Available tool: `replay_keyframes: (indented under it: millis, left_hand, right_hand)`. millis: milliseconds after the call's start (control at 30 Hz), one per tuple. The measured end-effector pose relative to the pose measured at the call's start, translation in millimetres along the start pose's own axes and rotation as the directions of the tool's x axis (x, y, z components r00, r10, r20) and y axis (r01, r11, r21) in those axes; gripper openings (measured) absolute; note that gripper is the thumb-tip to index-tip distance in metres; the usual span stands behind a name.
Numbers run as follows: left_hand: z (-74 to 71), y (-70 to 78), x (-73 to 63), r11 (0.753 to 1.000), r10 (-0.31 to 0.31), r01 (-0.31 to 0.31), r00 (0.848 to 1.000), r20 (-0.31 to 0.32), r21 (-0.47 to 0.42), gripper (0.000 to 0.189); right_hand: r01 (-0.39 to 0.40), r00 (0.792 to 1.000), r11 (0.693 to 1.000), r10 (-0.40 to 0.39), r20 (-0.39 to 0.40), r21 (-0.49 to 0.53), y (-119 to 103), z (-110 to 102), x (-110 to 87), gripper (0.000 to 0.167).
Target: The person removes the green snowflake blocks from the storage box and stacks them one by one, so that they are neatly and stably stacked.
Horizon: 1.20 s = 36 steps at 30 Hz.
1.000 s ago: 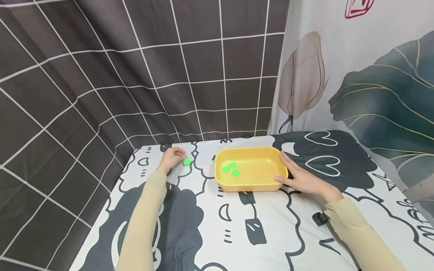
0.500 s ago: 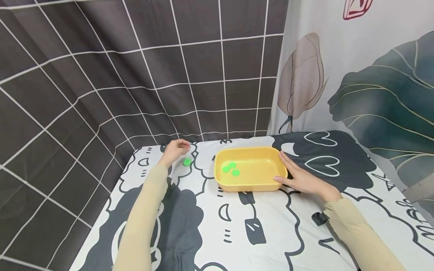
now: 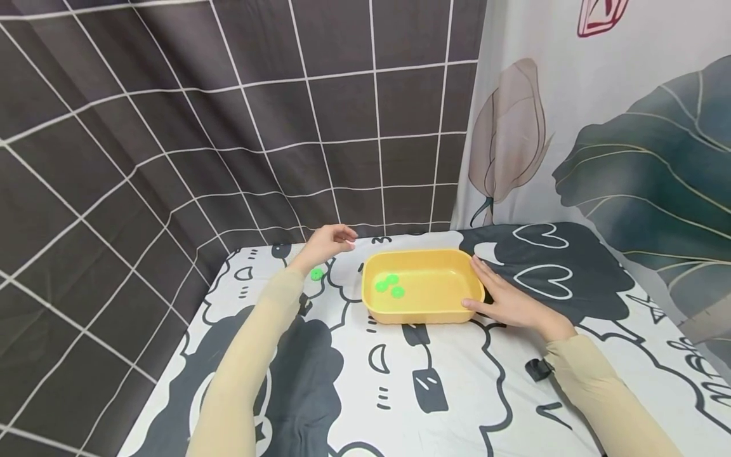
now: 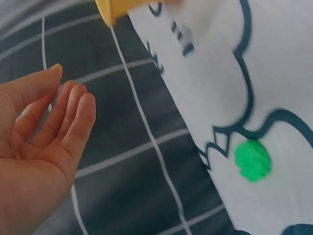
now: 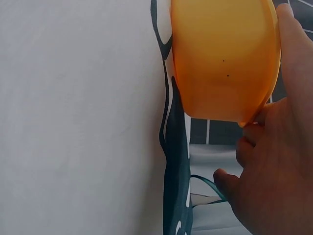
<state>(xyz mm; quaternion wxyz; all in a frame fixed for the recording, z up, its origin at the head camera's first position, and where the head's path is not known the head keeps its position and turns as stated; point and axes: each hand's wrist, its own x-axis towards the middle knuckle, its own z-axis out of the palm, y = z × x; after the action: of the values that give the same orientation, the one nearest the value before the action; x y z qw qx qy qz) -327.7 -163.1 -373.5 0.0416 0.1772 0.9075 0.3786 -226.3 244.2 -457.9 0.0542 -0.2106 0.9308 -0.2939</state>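
Note:
A yellow plastic basin (image 3: 422, 317) stands on the patterned cloth, with 3 small green round pieces (image 3: 398, 292) lying at its left end. My right hand (image 3: 508, 306) holds the basin's right end, thumb over the near rim and fingers at the far corner. In the right wrist view, the basin's outer wall (image 5: 222, 93) shows beside that hand. Left of the basin, my left hand (image 3: 325, 244) hovers above the cloth with loosely bent fingers; nothing shows between them in the left wrist view. Another green round piece (image 4: 253, 160) lies on the cloth behind it.
A black-and-white patterned cloth (image 3: 457, 381) covers the table. Behind and to the left hangs a dark gridded curtain (image 3: 342, 158). A pale curtain with leaf prints (image 3: 514, 127) hangs at the back right.
My left hand has moved away from the loose green piece, rising and shifting right toward the basin. That piece stays on the cloth. My right hand and the basin have not moved.

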Motion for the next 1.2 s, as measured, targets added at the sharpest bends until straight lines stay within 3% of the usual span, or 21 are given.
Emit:
replay_keyframes:
  millis: [133, 233, 433, 533, 767, 1100, 1200]
  left_hand:
    - [9.0, 17.2, 2.4, 0.996, 0.053, -0.057, 0.996, 0.072, 0.061, 0.027]
    - [14.8, 32.7, 3.2, 0.985, 0.11, -0.127, 0.984, 0.14, 0.116, 0.03]
    - [28.3, 60.7, 4.6, 0.953, 0.185, -0.244, 0.939, 0.292, 0.182, 0.033]
    - [37.0, 68.0, 5.9, 0.938, 0.211, -0.289, 0.914, 0.346, 0.192, 0.034]
    - [56.4, 69.2, 7.3, 0.919, 0.197, -0.322, 0.875, 0.442, 0.227, 0.034]
    - [81.4, 59.3, 11.8, 0.887, 0.156, -0.341, 0.855, 0.494, 0.311, 0.032]
    - [88.1, 55.0, 10.9, 0.867, 0.155, -0.365, 0.845, 0.512, 0.34, 0.032]
  right_hand:
    - [-0.006, 1.0, 1.0, 0.006, 0.0, -0.009, 2.0, 2.2, -0.4, 0.099]
    - [-0.014, 1.0, 1.0, 0.014, -0.003, -0.01, 4.6, 3.3, 0.3, 0.1]
    - [-0.006, 1.0, 1.0, 0.006, -0.013, -0.004, 4.7, 2.6, 2.4, 0.1]
    - [0.006, 1.0, 1.0, -0.006, -0.02, 0.003, 3.3, 1.4, 2.1, 0.1]
    - [0.005, 1.0, 1.0, -0.005, -0.003, 0.012, 1.1, 0.6, 0.9, 0.099]
    - [-0.028, 1.0, 1.0, 0.028, 0.005, -0.003, 1.4, 0.6, 1.5, 0.101]
    - [-0.025, 1.0, 1.0, 0.025, 0.007, -0.006, 0.6, 0.7, 1.2, 0.101]
